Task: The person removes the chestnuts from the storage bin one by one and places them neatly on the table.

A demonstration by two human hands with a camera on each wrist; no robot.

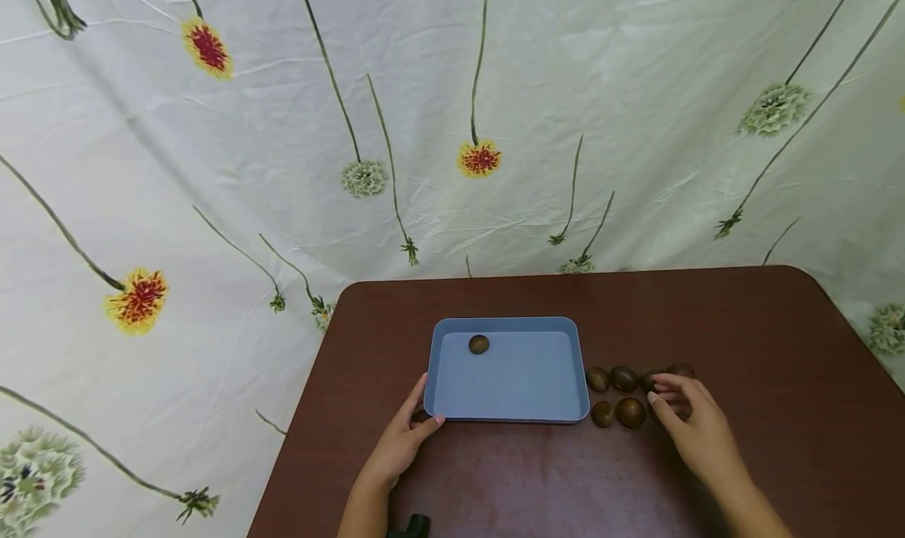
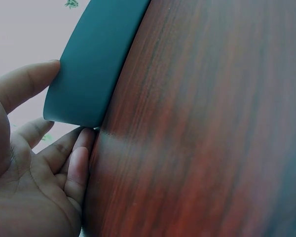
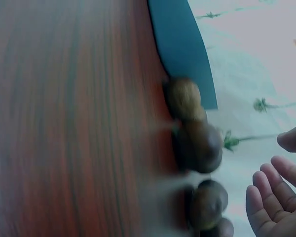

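A shallow blue tray [image 1: 516, 381] lies on the table with one round brown fruit [image 1: 478, 344] inside, near its far left. My left hand [image 1: 396, 448] holds the tray's near left corner between thumb and forefinger; its other fingers curl beside the wall in the left wrist view. Right of the tray sit several more brown fruits, among them a larger one [image 1: 631, 412] in the near row. Over the right end of this group hovers my right hand [image 1: 696, 432], thumb apart from the bent fingers, partly covering fruits. Nothing shows between its fingers in the right wrist view.
The dark reddish-brown table [image 1: 778, 349] has rounded far corners. Behind it hangs a white cloth [image 1: 283, 129] printed with flowers. A dark object [image 1: 417, 525] shows at the bottom edge, beside the left forearm.
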